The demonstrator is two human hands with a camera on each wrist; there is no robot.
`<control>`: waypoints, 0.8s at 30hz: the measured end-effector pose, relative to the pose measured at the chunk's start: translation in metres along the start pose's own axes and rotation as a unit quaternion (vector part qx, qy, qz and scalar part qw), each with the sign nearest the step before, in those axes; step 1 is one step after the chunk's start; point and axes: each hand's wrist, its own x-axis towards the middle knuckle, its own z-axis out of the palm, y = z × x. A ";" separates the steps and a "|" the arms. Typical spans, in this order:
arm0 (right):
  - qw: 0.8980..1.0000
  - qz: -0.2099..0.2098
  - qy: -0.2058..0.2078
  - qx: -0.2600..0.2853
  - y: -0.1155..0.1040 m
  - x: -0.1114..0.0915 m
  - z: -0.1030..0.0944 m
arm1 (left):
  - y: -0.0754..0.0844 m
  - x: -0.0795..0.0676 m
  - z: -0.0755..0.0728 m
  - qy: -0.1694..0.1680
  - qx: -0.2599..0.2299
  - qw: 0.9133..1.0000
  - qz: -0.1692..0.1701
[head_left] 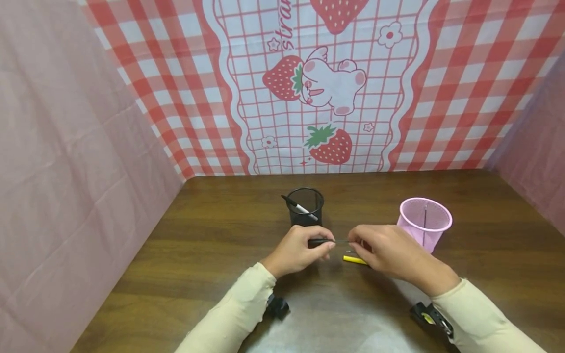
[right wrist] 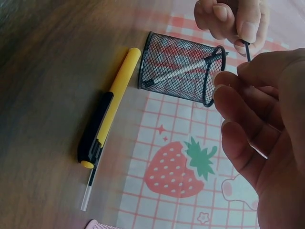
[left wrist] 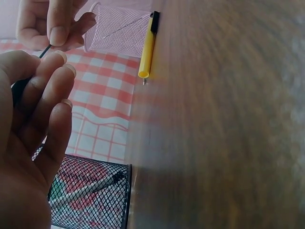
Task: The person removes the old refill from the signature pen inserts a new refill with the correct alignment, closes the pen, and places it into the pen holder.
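My left hand (head_left: 302,249) grips a black pen barrel (head_left: 319,240) between thumb and fingers, most of it hidden by the hand. A thin dark refill (head_left: 342,241) runs from the barrel's end across to my right hand (head_left: 384,247), where thumb and fingertips pinch its other end. Both hands are above the table, close together. On the wood below lies a yellow pen barrel (right wrist: 125,71) with a black clip (left wrist: 155,21). Alongside it lies another thin refill (right wrist: 87,196) with a clear end, partly covered by the barrel in the right wrist view.
Behind my left hand stands a black mesh cup (head_left: 305,223) with a black-and-white marker (head_left: 303,210) leaning in it. A pink mesh cup (head_left: 430,239) behind my right hand has a thin stick (head_left: 425,220) inside. A strawberry-print cloth (head_left: 318,132) hangs along the table's back edge.
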 end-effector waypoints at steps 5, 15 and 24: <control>1.000 -0.004 0.003 -0.001 -0.001 0.000 0.000 | -0.001 0.000 0.000 -0.001 0.009 1.000 0.002; 1.000 -0.020 0.017 -0.001 0.000 -0.001 0.002 | 0.015 0.001 -0.001 0.001 0.024 1.000 0.010; 1.000 -0.015 0.011 0.006 -0.001 -0.001 0.002 | 0.031 0.001 -0.005 0.004 0.049 0.999 0.020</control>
